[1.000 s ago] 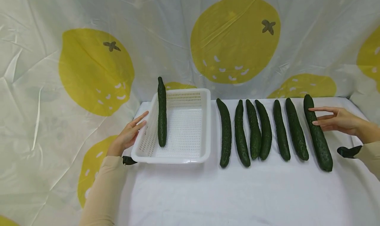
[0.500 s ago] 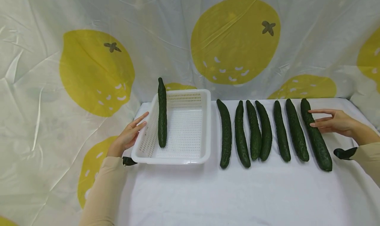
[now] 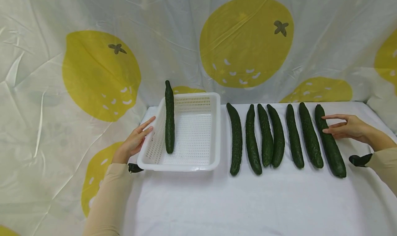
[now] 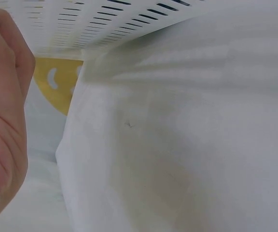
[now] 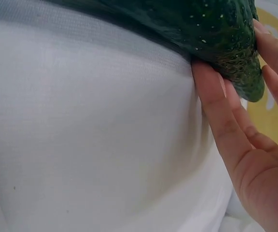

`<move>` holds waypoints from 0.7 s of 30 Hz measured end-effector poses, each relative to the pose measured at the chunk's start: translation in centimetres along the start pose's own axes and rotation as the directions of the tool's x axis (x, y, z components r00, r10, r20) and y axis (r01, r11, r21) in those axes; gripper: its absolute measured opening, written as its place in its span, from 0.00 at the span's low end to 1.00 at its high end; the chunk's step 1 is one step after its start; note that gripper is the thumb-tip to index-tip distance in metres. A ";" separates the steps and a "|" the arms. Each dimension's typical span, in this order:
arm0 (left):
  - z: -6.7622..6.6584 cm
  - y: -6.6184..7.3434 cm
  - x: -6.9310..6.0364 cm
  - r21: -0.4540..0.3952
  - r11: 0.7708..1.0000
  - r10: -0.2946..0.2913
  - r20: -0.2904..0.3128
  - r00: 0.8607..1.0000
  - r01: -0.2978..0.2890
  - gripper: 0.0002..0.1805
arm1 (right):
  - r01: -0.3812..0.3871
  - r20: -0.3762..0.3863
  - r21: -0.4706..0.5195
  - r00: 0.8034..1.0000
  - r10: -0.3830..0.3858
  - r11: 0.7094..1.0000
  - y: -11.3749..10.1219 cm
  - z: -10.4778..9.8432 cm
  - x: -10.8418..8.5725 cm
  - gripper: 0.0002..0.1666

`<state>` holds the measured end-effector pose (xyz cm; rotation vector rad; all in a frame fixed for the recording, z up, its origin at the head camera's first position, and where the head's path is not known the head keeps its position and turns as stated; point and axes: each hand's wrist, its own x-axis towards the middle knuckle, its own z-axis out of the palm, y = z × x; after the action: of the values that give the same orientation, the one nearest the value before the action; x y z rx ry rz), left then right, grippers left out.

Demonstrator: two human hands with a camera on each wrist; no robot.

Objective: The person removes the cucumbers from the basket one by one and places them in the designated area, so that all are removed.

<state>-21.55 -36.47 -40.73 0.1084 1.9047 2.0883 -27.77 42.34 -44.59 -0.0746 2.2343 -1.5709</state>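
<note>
In the head view, my left hand [image 3: 134,143] touches the left side of a white plastic basket [image 3: 180,167], its index finger and thumb straight against the rim. A cucumber [image 3: 169,125] leans inside the basket, its upper end rising past the back rim. On the right, my right hand [image 3: 352,128] holds the last cucumber [image 3: 333,153] of a row near its upper half. The right wrist view shows the thumb on one side of this cucumber [image 5: 201,29] and fingers on the other. Only part of my left hand [image 4: 4,111] shows in the left wrist view, beside the slotted basket wall.
Several other cucumbers lie side by side on the white-covered table [image 3: 248,201], between the basket and my right hand, including a curved cucumber [image 3: 235,139] nearest the basket. Behind the table hangs a lemon-print curtain [image 3: 173,39].
The cucumber in my right hand has shifted slightly left, its upper end dropping a little nearer to the row. My right hand moved left with it. My left hand and the basket look unchanged.
</note>
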 end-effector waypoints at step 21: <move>-0.1 -0.2 0.0 0.039 0.999 0.016 -0.012 1.000 -0.015 0.30 | 0.126 -0.041 0.133 0.992 -0.122 0.983 -1.2 -0.4 -1.0 0.31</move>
<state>-21.54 -36.55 -40.91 0.1199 1.9583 2.0664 -27.22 42.58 -43.08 -0.1525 2.1780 -1.7983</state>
